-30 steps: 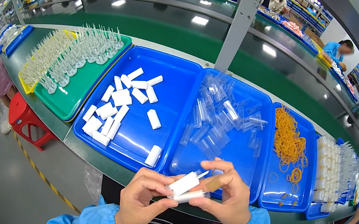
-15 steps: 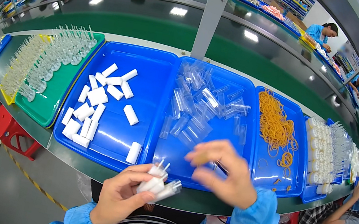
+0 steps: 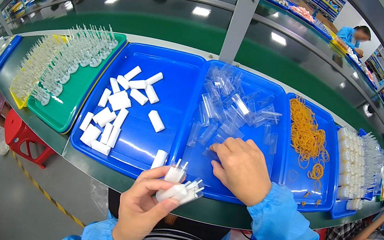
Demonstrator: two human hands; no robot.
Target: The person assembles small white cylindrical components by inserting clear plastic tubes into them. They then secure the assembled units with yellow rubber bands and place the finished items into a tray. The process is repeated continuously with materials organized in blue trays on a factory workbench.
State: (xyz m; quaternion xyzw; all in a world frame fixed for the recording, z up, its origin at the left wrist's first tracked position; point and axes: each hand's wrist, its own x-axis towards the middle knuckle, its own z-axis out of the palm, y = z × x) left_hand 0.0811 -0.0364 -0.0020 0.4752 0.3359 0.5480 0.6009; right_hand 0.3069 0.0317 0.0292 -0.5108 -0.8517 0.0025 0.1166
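Left hand (image 3: 143,209) at 6 o'clock, just off the bench's near edge, fingers curled shut around a small bunch of white plastic pieces (image 3: 178,185) with thin prongs pointing toward 1 o'clock. Right hand (image 3: 239,169) lies palm-down in the middle blue tray (image 3: 279,91), fingers bent loosely, tips touching a clear plastic sleeve (image 3: 211,150) at the near edge of the heap; whether it grips one I cannot tell. White blocks (image 3: 118,102) lie at 10 o'clock of it, orange rubber bands (image 3: 307,135) at 2 o'clock.
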